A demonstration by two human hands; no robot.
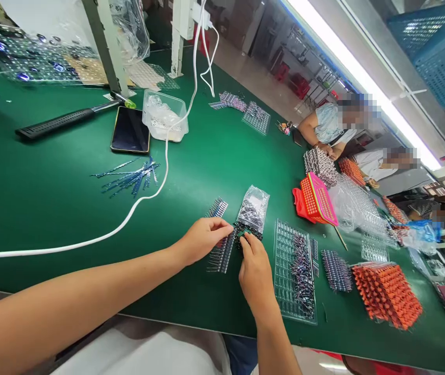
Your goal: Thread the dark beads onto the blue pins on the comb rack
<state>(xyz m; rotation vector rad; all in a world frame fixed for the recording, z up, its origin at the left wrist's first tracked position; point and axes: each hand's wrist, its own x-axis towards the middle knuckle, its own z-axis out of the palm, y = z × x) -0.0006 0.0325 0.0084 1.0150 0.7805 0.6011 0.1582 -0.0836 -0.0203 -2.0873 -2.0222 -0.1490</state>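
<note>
My left hand [208,237] is closed in a pinch at the edge of a small pile of tiny black parts [250,230]. Whatever sits between its fingertips is too small to name. Under and beside it lies a strip [222,255] of thin parts with wire-like legs, and a shorter similar strip [218,207] lies behind. My right hand [255,263] has its fingers bent together on the near side of the black pile; anything in them is hidden. Just beyond the pile lies a clear plastic bag [254,205] of dark small parts. Right of my hand, a clear ribbed tray [287,271] carries many thin-legged parts.
A white cable [148,198] crosses the green table [89,208]. Left stand a hammer [58,122], a phone [130,130], a clear tub [165,114] and blue strips [132,177]. Right are orange stacked parts [388,294] and a red basket [316,198]; two people sit beyond.
</note>
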